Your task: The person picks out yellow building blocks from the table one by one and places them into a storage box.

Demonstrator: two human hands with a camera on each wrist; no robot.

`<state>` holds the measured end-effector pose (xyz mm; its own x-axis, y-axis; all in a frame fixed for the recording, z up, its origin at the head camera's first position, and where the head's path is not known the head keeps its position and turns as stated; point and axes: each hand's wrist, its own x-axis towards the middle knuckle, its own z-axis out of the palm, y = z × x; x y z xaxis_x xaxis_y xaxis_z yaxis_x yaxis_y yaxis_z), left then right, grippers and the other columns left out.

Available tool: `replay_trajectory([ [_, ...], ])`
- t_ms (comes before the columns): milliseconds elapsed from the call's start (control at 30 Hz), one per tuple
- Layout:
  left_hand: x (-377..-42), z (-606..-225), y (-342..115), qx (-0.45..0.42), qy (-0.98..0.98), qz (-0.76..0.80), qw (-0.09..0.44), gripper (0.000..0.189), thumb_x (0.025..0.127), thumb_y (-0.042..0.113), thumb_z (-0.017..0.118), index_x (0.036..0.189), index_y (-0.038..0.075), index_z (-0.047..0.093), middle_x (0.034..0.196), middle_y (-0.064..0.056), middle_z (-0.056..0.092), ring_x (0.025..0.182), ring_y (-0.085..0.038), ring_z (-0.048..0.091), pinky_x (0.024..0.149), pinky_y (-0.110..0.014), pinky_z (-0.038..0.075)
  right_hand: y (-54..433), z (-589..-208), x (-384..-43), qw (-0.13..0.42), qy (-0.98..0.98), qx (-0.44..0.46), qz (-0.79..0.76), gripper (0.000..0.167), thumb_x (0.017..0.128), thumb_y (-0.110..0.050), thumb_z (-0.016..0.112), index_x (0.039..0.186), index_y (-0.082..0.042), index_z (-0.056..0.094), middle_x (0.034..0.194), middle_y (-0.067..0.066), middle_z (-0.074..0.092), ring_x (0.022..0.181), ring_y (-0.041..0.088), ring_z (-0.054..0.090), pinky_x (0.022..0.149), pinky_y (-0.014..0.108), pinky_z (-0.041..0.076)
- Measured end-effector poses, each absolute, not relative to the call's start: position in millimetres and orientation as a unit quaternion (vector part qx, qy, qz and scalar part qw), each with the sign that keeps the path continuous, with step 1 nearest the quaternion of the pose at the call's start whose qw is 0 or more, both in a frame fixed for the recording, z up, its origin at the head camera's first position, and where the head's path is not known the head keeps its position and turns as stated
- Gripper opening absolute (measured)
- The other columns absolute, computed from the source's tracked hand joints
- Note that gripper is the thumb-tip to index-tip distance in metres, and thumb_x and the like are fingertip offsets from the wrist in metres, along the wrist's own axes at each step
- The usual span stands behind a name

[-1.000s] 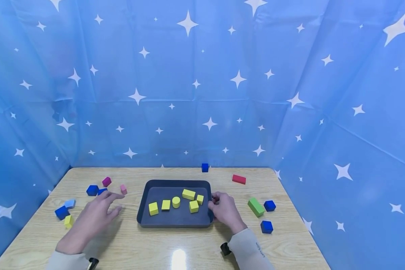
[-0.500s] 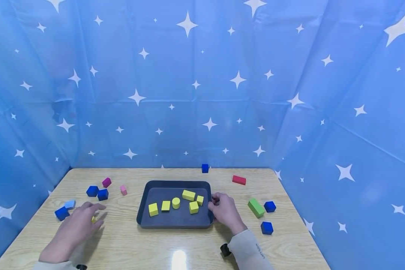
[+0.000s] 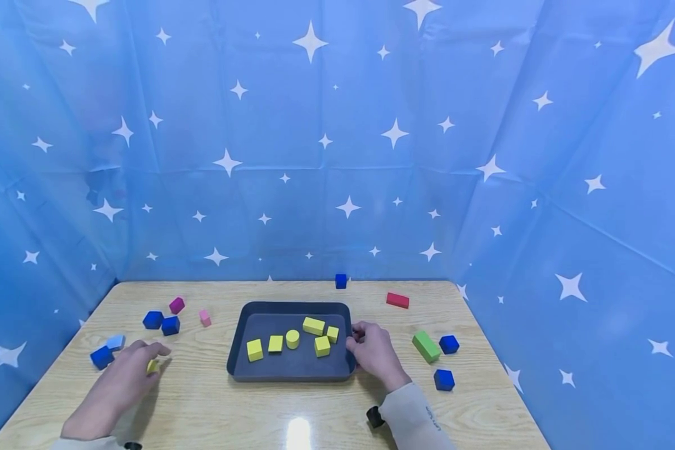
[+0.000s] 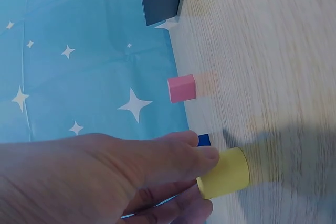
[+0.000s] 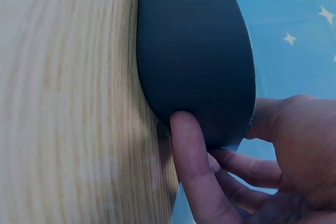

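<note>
In the head view my left hand (image 3: 112, 387) is low over the left side of the table. Its thumb and fingers pinch a yellow cylinder (image 4: 226, 174), close to the wood; in the head view the hand covers most of it. My right hand (image 3: 375, 353) grips the right end of a dark grey tray (image 3: 292, 377), one finger (image 5: 189, 145) pressed on its outer wall. Several yellow blocks lie inside the tray, among them a yellow cube (image 3: 255, 350), another cylinder (image 3: 292, 339) and a longer block (image 3: 314, 325).
Left of the tray lie blue cubes (image 3: 170, 325), a light blue block (image 3: 115, 342), a magenta block (image 3: 177, 305) and a pink block (image 3: 205, 317). To the right are a green block (image 3: 425, 346), blue cubes (image 3: 444, 379) and a red block (image 3: 397, 300). A blue cube (image 3: 340, 281) sits at the back edge.
My left hand has moved left and nearer the body, uncovering a blue cube; yellow now shows between its thumb and fingers. The right hand and tray have stayed put.
</note>
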<state>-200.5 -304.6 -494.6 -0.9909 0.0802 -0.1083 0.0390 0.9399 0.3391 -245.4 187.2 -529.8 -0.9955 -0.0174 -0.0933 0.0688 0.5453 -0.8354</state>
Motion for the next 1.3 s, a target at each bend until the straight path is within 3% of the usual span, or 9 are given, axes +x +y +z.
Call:
replay_trajectory([
  [533, -207, -496, -305, 0.029, 0.984, 0.166, 0.064, 0.026, 0.097, -0.010, 0.083, 0.123, -0.005, 0.081, 0.112, -0.020, 0.080, 0.102, -0.034, 0.077, 0.091, -0.060, 0.068, 187, -531, -247, 0.045, 0.880, 0.017, -0.473, 0.040, 0.110, -0.010, 0.074, 0.148, 0.002, 0.074, 0.116, 0.012, 0.075, 0.093, 0.019, 0.077, 0.060, 0.035, 0.068],
  [967, -209, -489, -298, 0.038, 0.985, 0.167, 0.036, 0.025, 0.100, -0.006, 0.084, 0.125, -0.005, 0.082, 0.113, -0.023, 0.080, 0.097, -0.030, 0.072, 0.092, -0.060, 0.068, 188, -530, -247, 0.048, 0.880, 0.016, -0.472, 0.039, 0.111, -0.010, 0.073, 0.148, 0.002, 0.074, 0.116, 0.013, 0.075, 0.090, 0.019, 0.077, 0.060, 0.035, 0.068],
  [1300, -211, -487, -286, 0.046, 0.984, 0.171, 0.014, 0.024, 0.100, -0.002, 0.086, 0.123, -0.006, 0.082, 0.118, -0.028, 0.080, 0.101, -0.035, 0.075, 0.092, -0.059, 0.069, 187, -529, -246, 0.052, 0.879, 0.021, -0.473, 0.039, 0.111, -0.011, 0.074, 0.148, 0.002, 0.074, 0.117, 0.013, 0.074, 0.092, 0.019, 0.078, 0.061, 0.035, 0.069],
])
